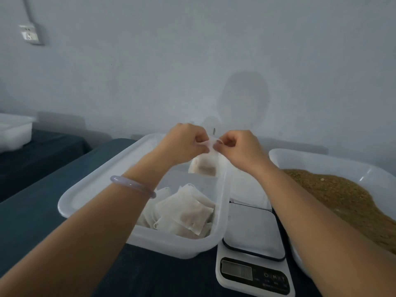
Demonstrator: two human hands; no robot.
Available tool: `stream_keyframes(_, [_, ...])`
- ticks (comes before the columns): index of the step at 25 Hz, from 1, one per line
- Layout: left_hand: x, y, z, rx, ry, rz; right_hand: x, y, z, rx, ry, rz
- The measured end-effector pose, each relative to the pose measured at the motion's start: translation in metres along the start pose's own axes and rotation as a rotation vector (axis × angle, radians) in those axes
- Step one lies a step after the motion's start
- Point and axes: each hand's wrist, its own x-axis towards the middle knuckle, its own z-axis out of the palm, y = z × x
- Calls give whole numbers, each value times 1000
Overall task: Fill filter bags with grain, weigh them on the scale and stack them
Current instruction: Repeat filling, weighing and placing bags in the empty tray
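A white filter bag [206,166] with brown grain in its bottom hangs in the air above the far end of a white tray [85,189]. My left hand [185,140] and my right hand [237,146] both pinch its top edge, fingers curled, close together. Several filled filter bags [188,213] lie piled in the near part of that tray. A white digital scale [252,236] with a bare platform sits to the right of the tray. Further right, a white tub [321,161] holds a heap of brown grain [347,200].
The trays and scale stand on a dark blue cloth-covered table [32,221]. Another white container [12,131] sits on a separate table at far left. A pale wall rises close behind, with a socket [30,34] at upper left.
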Motion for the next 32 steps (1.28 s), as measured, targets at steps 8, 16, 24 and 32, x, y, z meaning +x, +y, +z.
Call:
stream_keyframes(8, [18, -10, 54, 95, -128, -105, -43, 59, -43, -97, 57, 41])
stream_keyframes(16, [8, -4, 59, -539, -60, -638, -66, 110, -53, 6, 116, 205])
stream_keyframes(24, [10, 7, 84, -898, -46, -885, -75, 113, -56, -81, 75, 144])
stream_keyframes(32, [-6, -20, 66, -243, -239, -785, -75, 105, -54, -131, 46, 150])
